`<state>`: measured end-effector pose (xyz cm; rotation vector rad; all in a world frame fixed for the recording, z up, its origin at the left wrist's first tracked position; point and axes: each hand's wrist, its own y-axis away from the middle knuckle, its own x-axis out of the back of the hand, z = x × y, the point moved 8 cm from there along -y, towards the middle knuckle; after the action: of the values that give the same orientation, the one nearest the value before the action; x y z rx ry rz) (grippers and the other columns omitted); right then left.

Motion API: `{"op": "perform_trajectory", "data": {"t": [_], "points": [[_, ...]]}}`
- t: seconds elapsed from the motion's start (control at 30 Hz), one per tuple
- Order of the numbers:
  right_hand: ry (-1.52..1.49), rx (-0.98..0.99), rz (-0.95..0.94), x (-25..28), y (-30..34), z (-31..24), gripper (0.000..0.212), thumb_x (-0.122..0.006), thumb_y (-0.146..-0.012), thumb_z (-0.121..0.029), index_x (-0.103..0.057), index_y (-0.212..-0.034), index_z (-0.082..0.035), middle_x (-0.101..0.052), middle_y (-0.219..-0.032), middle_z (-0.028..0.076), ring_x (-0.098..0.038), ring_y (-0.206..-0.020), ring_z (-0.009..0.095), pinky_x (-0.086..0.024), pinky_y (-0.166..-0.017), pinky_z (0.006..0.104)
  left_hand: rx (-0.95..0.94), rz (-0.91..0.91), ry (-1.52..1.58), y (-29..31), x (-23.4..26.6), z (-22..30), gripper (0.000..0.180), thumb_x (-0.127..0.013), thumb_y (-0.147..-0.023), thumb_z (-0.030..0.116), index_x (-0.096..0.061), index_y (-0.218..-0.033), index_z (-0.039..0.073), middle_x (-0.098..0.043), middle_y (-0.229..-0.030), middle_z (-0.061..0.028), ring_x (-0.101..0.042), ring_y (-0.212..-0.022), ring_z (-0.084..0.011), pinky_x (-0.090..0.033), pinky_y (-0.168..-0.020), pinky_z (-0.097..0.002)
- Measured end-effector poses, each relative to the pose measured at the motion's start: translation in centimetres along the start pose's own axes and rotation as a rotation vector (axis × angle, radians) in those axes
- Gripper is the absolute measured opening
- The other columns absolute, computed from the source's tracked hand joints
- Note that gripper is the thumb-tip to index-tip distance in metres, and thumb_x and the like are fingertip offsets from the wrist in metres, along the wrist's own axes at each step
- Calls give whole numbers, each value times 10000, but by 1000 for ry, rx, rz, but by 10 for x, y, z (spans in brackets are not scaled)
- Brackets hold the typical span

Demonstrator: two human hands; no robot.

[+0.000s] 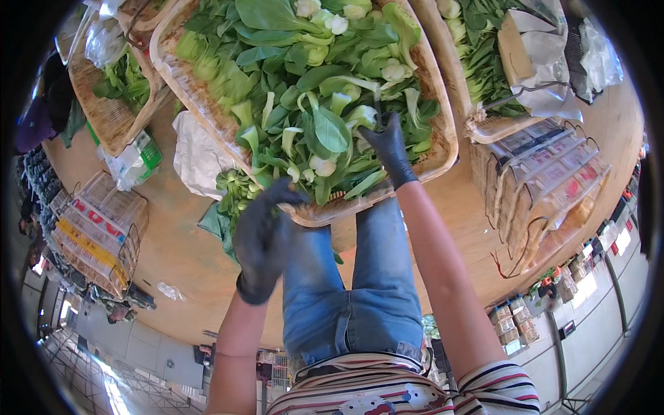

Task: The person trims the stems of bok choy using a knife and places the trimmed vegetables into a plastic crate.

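Note:
A large plastic crate (207, 128) with a worn, dirt-stained rim lies in front of me, full of bok choy (277, 76) with green leaves and pale bases. My right hand (389, 146), in a black glove, reaches into its near right part. Thumb and fingers close around the pale base of one bok choy (362, 116). A narrow dark shape beside those fingers is too unclear to name. Over the crate's near left edge hovers my left hand (264, 232), also black-gloved. Motion blurs its fingers, and I make out nothing held in it.
Loose greens (235, 188) and a crumpled white sack (200, 155) lie left of the crate. Another crate with greens (111, 104) stands at far left, one more (494, 131) at right. Wire-handled stacked baskets stand on the right (543, 187) and left (100, 228).

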<state>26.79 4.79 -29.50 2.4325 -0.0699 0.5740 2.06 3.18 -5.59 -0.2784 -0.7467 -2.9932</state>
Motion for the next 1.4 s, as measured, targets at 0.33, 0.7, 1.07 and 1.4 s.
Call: {"op": "perform_trajectory", "data": {"t": [0.33, 0.7, 1.07, 1.4], "points": [[51, -20, -194, 18, -1, -25, 591, -787, -669, -162, -473, -1126, 42, -613, -1025, 188, -607, -917, 250, -485, -798, 347, -425, -506, -70, -7, -45, 174, 508, -658, -780, 221, -503, -1200, -21, -566, -1146, -160, -525, -1097, -289, -392, -999, -415], [-172, 526, -240, 125, 78, -233, 803, -779, -626, 21, -366, -1314, -14, -482, -1292, 139, -498, -1184, 234, -433, -976, 337, -605, -425, -478, -63, -71, 145, 882, -762, -688, 397, -359, -1362, -4, -468, -1308, -195, -452, -1206, -373, -368, -1016, -453], [-49, 619, -299, 96, 74, -265, 731, -773, -609, -65, -465, -1269, -8, -590, -1114, 141, -608, -987, 251, -492, -848, 336, -413, -428, -130, -93, -68, 79, 799, -859, -616, 229, -426, -1253, 19, -551, -1168, -191, -557, -1076, -327, -447, -924, -385], [335, 655, -306, 67, 64, -265, 469, -677, -634, -43, -581, -1093, -68, -592, -789, 80, -620, -693, 236, -507, -618, 339, -205, -415, -175, -94, -63, 33, 707, -819, -670, 185, -430, -1227, -10, -548, -1143, -155, -551, -1028, -265, -442, -906, -376]]}}
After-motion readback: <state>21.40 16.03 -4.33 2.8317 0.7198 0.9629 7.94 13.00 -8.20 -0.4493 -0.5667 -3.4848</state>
